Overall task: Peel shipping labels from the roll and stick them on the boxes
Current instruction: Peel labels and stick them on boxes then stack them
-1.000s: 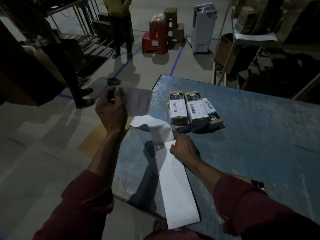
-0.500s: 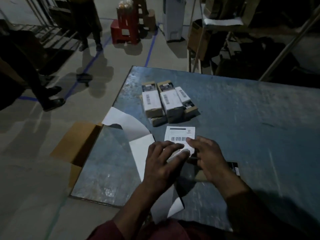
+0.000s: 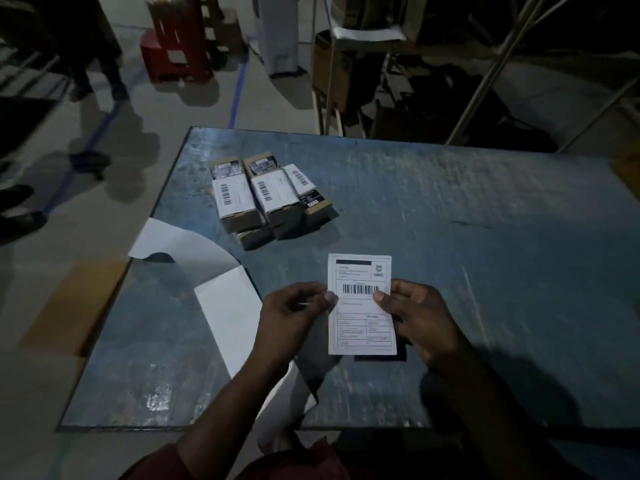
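Note:
A white shipping label (image 3: 362, 323) with a barcode lies face up over a small dark box (image 3: 401, 353) on the blue table (image 3: 450, 220); only the box's lower edge shows. My left hand (image 3: 294, 317) pinches the label's left edge and my right hand (image 3: 415, 317) pinches its right edge. The white backing strip (image 3: 225, 306) of the label roll runs from the table's left edge down past my left forearm. Several labelled boxes (image 3: 270, 199) sit grouped at the table's far left.
A flat brown cardboard sheet (image 3: 72, 306) lies on the floor left of the table. People's legs (image 3: 93, 46) stand at the far left. A red stool (image 3: 176, 53) and a white appliance (image 3: 277, 32) stand beyond. Shelving with cartons (image 3: 363, 64) is behind the table.
My left hand brought the peeled label from the air at the left down to the box in front of me. Both hands now hold its edges; the view shifted right.

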Motion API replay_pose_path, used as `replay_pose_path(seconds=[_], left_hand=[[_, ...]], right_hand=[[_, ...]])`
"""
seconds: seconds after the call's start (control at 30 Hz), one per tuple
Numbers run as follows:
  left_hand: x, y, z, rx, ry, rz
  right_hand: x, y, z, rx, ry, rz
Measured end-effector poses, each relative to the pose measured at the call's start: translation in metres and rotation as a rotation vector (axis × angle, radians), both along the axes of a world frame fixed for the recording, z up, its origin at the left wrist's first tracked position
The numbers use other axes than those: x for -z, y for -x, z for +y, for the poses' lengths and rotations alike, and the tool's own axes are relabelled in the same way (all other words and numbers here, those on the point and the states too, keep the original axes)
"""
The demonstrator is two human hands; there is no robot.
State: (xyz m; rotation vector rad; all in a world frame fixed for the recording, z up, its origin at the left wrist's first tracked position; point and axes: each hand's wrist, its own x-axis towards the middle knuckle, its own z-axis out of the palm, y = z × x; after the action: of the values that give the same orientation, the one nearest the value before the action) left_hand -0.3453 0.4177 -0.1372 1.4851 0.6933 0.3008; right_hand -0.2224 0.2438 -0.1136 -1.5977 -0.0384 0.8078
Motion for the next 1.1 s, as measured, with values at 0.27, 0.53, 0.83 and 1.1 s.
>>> replay_pose_path(seconds=[0.27,0.53,0.83,1.1], left_hand=[[-0.003,0.000,-0.033,-0.137,0.100,0.121],[0.009,0.001,-0.042,-0.187,0.001,0.137],[0.030,-0.011,-0.036,-0.185,-0.078,0.280],[0.035,-0.019,-0.036,-0.179,-0.231,0.350]], right_hand=[[0.010,-0.007,-0.025,-0.178,0.091,-0.060],[0.027,-0.001,-0.051,-0.018,0.115,-0.056],[0.019,-0.004,-0.044,0.035,0.224,-0.116],[0.024,-0.007,-0.035,0.061,0.288,-0.117]])
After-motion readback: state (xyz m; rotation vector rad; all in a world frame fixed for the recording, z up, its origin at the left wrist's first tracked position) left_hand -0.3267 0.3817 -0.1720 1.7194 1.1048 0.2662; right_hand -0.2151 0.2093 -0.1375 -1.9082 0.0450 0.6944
